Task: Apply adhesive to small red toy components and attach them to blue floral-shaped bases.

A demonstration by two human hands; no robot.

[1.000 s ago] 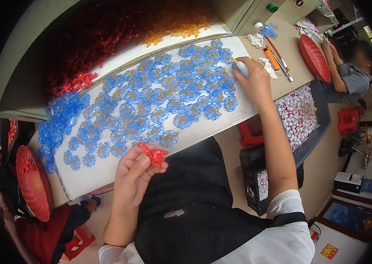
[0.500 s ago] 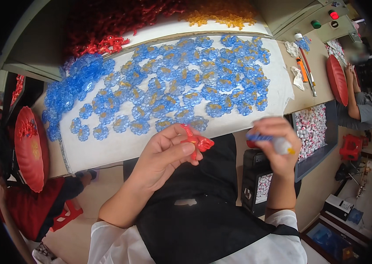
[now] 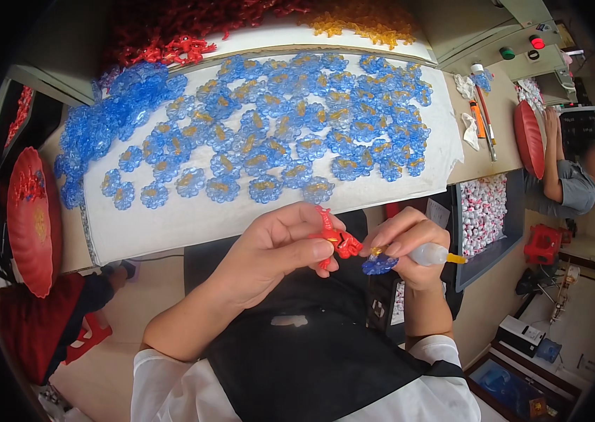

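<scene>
My left hand pinches a small red plastic figure between thumb and fingers; its exact shape is partly hidden. Close beside it, my right hand grips a whitish squeeze bottle with a yellow nozzle pointing away to the right. The same hand's fingertips hold a clear blue flower-shaped piece with a gold bit on it. The red figure and the blue piece are nearly touching. Many similar blue flower pieces with gold bits lie spread on the white sheet beyond my hands.
A heap of plain blue pieces sits at the left of the sheet. Red figures and gold pieces pile up behind. A red tray stands left; a grey bin of small white-and-pink items is right. A co-worker sits farther right.
My right hand has come left and a little down, bringing the blue flower piece and bottle up to the red figure. My left hand has shifted slightly right, still holding the figure.
</scene>
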